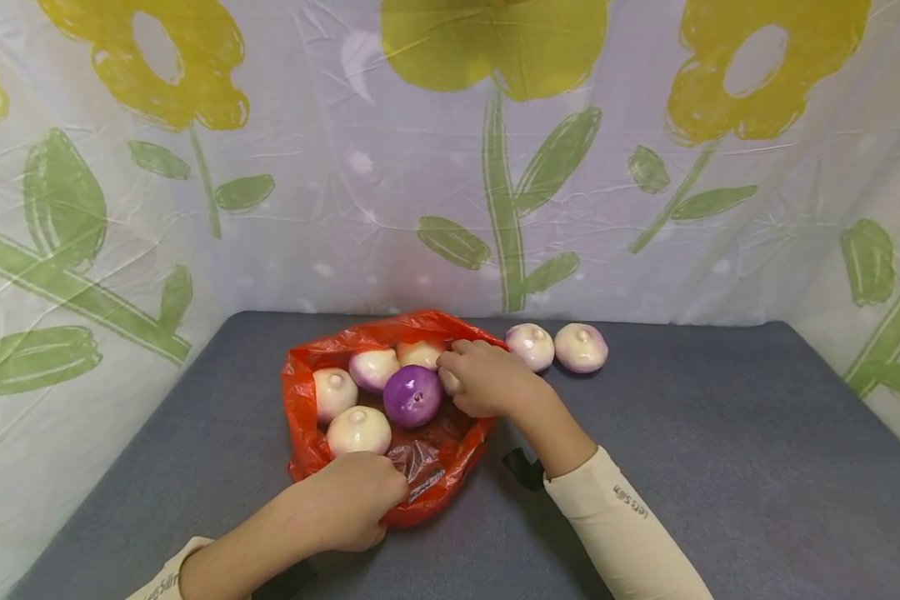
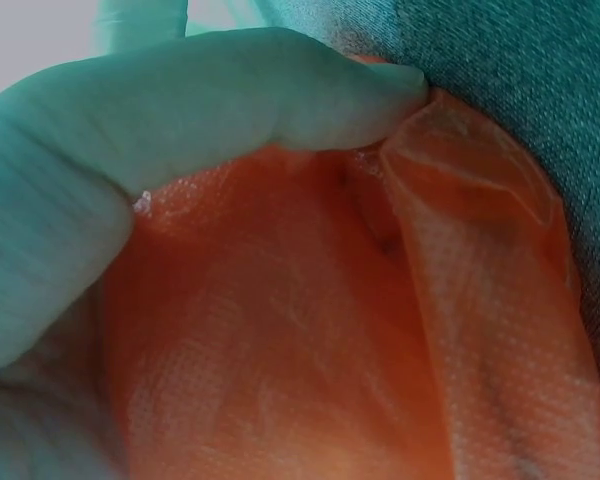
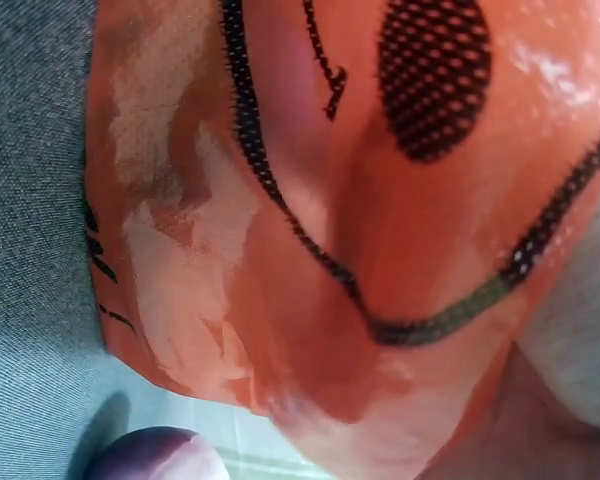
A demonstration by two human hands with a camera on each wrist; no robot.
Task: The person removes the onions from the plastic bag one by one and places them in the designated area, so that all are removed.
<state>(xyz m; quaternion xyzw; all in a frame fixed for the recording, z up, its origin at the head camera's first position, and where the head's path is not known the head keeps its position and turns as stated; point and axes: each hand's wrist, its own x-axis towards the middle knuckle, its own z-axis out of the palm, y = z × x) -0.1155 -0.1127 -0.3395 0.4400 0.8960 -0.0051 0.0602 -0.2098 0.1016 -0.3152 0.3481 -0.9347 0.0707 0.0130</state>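
A red plastic bag lies with its mouth spread wide on the table. Inside are several white-and-purple onions, among them a deep purple onion and a pale onion near the front. My left hand grips the bag's front rim; in the left wrist view the thumb lies along the red plastic. At the bag's right side, my right hand reaches over the rim and holds a pale onion, partly hidden by its fingers. The bag's printed outside fills most of the right wrist view.
Two more onions, one just behind my right hand and another to its right, sit on the grey table near the back edge. A flower-printed cloth hangs behind the table. Something small and black shows beside my right wrist.
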